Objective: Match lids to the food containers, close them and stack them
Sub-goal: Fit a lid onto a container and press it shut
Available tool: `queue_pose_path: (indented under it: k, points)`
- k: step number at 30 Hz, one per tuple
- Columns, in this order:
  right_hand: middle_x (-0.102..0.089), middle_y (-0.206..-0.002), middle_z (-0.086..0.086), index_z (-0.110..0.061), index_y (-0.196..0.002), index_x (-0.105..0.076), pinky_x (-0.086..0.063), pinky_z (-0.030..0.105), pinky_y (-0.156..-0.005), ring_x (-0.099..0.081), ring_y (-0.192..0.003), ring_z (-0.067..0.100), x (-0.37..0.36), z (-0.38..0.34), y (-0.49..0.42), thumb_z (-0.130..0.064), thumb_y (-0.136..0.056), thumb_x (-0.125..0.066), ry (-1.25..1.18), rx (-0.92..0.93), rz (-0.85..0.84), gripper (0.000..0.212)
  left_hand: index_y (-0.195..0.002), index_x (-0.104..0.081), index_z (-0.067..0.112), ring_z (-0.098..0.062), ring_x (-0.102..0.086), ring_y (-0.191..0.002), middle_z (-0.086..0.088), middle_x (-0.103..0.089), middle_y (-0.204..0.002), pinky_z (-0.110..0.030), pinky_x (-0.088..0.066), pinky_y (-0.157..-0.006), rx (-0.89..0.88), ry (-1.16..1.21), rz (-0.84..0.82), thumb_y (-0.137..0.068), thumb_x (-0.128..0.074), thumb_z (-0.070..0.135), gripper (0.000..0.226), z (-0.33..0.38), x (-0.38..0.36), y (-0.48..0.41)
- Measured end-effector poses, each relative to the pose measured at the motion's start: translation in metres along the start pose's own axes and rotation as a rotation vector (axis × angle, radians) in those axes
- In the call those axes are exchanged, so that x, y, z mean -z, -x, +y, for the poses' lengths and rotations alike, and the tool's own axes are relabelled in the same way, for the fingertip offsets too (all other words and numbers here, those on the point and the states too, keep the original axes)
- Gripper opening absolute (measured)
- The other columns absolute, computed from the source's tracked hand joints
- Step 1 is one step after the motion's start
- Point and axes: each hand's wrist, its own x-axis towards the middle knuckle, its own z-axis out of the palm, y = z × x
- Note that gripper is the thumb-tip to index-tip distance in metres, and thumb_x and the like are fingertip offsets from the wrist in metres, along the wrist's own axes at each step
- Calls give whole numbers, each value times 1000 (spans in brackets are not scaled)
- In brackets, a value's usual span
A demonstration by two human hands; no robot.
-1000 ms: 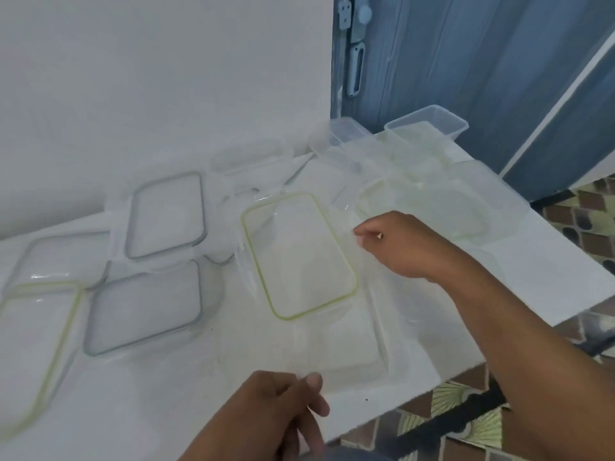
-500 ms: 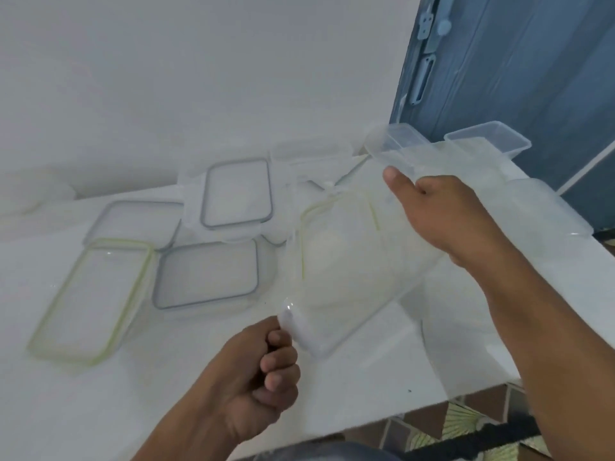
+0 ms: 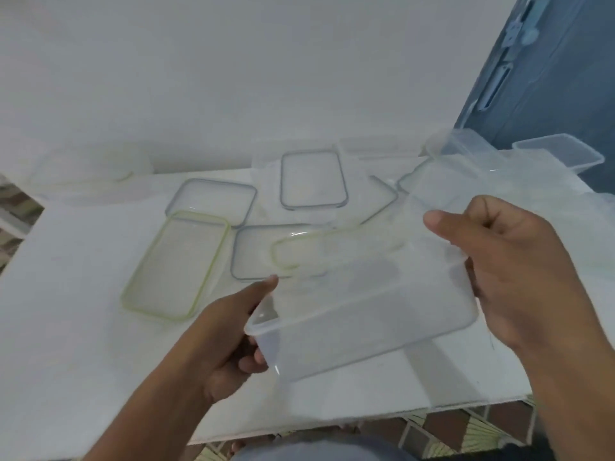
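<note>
A white table (image 3: 83, 344) fills most of the view, its near edge running along the bottom, with patterned floor tiles (image 3: 442, 430) showing below it. Behind it stands a plain white wall (image 3: 233, 78); a blue door (image 3: 549, 78) with a pale latch closes the right corner.

Both hands hold one clear container (image 3: 362, 324) tilted above the table's near part — the left hand (image 3: 233, 341) is clamped on its near left corner, the right hand (image 3: 512, 271) grips its far right end, thumb on top. A green-rimmed lid (image 3: 299, 254) shows at its far edge, blurred; whether it is seated I cannot tell.

On the table to the left lies a second green lid (image 3: 176, 264), flat. Just beyond it lie three grey-rimmed lids (image 3: 312, 179), near one another. Further containers (image 3: 559, 154) crowd the far right corner by the door — their outlines are too faint to separate.
</note>
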Motion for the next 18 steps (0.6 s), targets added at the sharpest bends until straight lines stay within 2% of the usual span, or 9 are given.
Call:
queue_pose_path:
  k: [1,3,5,7,11,13,15,18]
  points:
    - [-21,-69,29,-8,-67,-27,-25,49,-51,-22,-59,45,-6,4,10,-31,-80,-81,-21,-1,9,60,-73,-61,14,-19,-37,-41,-8,-43,-57,-22,-19,-37,-82,-54,45,-92,-68,39,32,3,7,3]
    - [-21,-69,28,-7,-70,-29,-23,46,-53,-21,-60,46,-20,17,29,-34,-78,-81,-84,-42,32,59,-57,-57,23,-19,-37,-44,-3,-43,-54,-31,-23,-49,-275,-141,116,-95,-66,38,42,7,23,7]
    - [-23,-60,16,-10,-73,-38,-23,34,-51,-21,-54,33,-36,38,42,-43,-72,-77,-158,-145,28,52,-57,-44,19,-19,-34,-52,-5,-36,-58,-37,-24,-57,-489,-293,161,-98,-63,41,51,8,42,8]
    - [-28,-55,0,-13,-80,-49,-24,31,-52,-23,-53,16,-52,60,50,-50,-73,-74,-182,-244,24,45,-67,-33,13,-18,-30,-59,-7,-30,-66,-31,-24,-55,-609,-431,228,-101,-59,43,52,4,60,6]
    - [-45,-56,-7,-14,-93,-64,-35,32,-59,-41,-53,11,-72,91,58,-54,-89,-64,-27,-334,30,41,-72,-31,11,-15,-31,-59,-1,-30,-66,-32,-25,-56,-646,-545,280,-102,-53,45,51,-14,77,-2]
    - [-49,-62,-9,-14,-93,-63,-35,31,-59,-42,-55,9,-78,100,60,-50,-94,-61,50,-313,43,37,-72,-31,14,-14,-30,-59,1,-30,-66,-33,-26,-57,-632,-549,310,-103,-52,46,50,-24,82,-7]
    - [-52,-73,-3,-12,-91,-60,-36,31,-60,-44,-62,11,-81,105,62,-48,-95,-59,110,-267,65,36,-71,-31,15,-15,-30,-59,0,-30,-66,-35,-26,-57,-598,-528,320,-103,-52,47,50,-33,85,-11]
    - [-47,-71,-1,-10,-87,-56,-35,31,-59,-43,-63,14,-83,113,61,-47,-98,-55,193,-218,83,38,-70,-33,17,-12,-31,-58,7,-30,-62,-31,-30,-54,-569,-567,347,-104,-50,47,47,-44,83,-13]
